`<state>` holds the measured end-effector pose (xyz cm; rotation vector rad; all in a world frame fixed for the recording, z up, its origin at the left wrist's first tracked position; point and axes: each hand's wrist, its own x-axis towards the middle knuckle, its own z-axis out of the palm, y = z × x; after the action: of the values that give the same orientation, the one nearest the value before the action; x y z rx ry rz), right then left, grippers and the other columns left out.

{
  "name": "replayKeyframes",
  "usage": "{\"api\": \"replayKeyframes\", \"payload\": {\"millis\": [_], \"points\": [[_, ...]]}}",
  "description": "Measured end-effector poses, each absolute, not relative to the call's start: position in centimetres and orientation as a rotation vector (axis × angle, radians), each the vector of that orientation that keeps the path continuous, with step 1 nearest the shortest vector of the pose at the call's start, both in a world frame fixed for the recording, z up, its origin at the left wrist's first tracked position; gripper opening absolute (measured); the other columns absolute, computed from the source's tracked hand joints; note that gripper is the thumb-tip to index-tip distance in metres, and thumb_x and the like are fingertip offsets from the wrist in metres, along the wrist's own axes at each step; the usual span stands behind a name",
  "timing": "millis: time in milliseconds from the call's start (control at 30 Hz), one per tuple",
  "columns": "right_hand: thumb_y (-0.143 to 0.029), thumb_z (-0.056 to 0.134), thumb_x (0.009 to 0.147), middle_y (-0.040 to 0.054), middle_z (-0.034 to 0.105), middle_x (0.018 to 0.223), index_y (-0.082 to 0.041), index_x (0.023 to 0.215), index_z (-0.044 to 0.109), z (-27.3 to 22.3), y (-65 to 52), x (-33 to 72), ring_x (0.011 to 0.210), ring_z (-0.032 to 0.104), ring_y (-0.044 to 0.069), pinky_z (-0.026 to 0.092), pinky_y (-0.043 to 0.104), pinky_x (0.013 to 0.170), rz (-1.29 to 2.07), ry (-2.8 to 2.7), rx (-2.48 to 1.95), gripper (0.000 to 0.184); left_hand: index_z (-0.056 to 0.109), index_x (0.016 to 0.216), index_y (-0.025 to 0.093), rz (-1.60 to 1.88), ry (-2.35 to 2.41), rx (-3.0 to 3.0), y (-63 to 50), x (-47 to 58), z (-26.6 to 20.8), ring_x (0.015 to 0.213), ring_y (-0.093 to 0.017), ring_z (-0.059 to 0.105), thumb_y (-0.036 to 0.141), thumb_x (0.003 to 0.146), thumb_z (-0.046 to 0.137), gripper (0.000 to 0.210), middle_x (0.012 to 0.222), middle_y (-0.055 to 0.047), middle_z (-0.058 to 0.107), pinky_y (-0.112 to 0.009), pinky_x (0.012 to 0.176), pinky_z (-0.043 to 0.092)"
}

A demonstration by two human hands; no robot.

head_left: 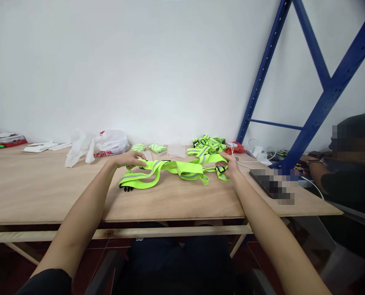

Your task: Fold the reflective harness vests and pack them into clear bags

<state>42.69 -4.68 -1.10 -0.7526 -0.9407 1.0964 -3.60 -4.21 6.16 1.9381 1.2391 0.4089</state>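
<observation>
A neon yellow-green reflective strap harness (190,169) with grey stripes and black buckles stretches between my hands over the wooden table (176,205). My left hand (133,159) pinches its left part near a black slider. From there a loop droops down to a black clip (128,189) at the table surface. My right hand (228,167) is closed round the harness's right end, next to another black buckle; some of its fingers are hidden behind the straps. Behind my right hand lies a tangled pile of similar straps (208,145).
Two folded strap bundles (157,148) and clear plastic bags (176,150) lie near the wall. A white plastic bag (110,142) is at the back left. A dark flat device (268,184) rests at right, by a blue metal frame (319,110). Another person (348,176) sits beyond it.
</observation>
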Motion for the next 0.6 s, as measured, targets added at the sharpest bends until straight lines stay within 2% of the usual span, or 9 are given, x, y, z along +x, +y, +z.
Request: {"api": "replayKeyframes", "payload": {"millis": [167, 300, 367, 500, 600], "points": [[-0.039, 0.078, 0.064, -0.0121, 0.03, 0.045, -0.024, 0.064, 0.04, -1.2, -4.5, 42.8, 0.035, 0.022, 0.005, 0.036, 0.024, 0.039, 0.98, -1.031, -0.849, 0.041, 0.063, 0.082, 0.02, 0.419, 1.339, 2.209, -3.7, -2.6, 5.2, 0.056, -0.014, 0.047, 0.055, 0.063, 0.075, 0.041, 0.066, 0.001, 0.054, -0.025, 0.049, 0.031], [-0.044, 0.075, 0.062, -0.0064, 0.046, 0.054, -0.023, 0.064, 0.048, -1.3, -4.6, 42.6, 0.044, 0.038, 0.009, 0.037, 0.025, 0.043, 0.82, -1.145, -0.982, 0.035, 0.058, 0.077, 0.02, 0.478, 1.261, 2.345, -3.4, -1.8, 4.4, 0.059, -0.015, 0.048, 0.053, 0.069, 0.068, 0.036, 0.066, 0.001, 0.054, -0.026, 0.054, 0.031], [-0.046, 0.073, 0.063, -0.0034, 0.052, 0.058, -0.022, 0.064, 0.052, -1.5, -4.6, 42.3, 0.052, 0.046, 0.013, 0.038, 0.026, 0.047, 0.718, -1.223, -1.061, 0.032, 0.059, 0.079, 0.019, 0.499, 1.253, 2.371, -3.4, -1.3, 4.2, 0.06, -0.016, 0.049, 0.051, 0.07, 0.066, 0.034, 0.066, 0.0, 0.054, -0.026, 0.055, 0.031], [-0.043, 0.072, 0.064, -0.0015, 0.052, 0.056, -0.022, 0.057, 0.052, -1.4, -4.8, 41.6, 0.062, 0.049, 0.018, 0.041, 0.03, 0.058, 0.463, -1.373, -1.212, 0.03, 0.058, 0.08, 0.019, 0.542, 1.255, 2.45, -3.6, -0.5, 4.1, 0.062, -0.016, 0.05, 0.048, 0.073, 0.062, 0.03, 0.068, 0.001, 0.055, -0.027, 0.057, 0.032], [-0.038, 0.069, 0.07, 0.004, 0.061, 0.072, -0.022, 0.065, 0.057, -0.5, -5.4, 40.0, 0.079, 0.054, 0.024, 0.045, 0.035, 0.072, 0.234, -1.461, -1.243, 0.02, 0.056, 0.082, 0.019, 0.546, 1.255, 2.443, -3.8, -0.1, 4.0, 0.062, -0.017, 0.052, 0.046, 0.077, 0.059, 0.028, 0.07, 0.001, 0.056, -0.027, 0.056, 0.033]]}}
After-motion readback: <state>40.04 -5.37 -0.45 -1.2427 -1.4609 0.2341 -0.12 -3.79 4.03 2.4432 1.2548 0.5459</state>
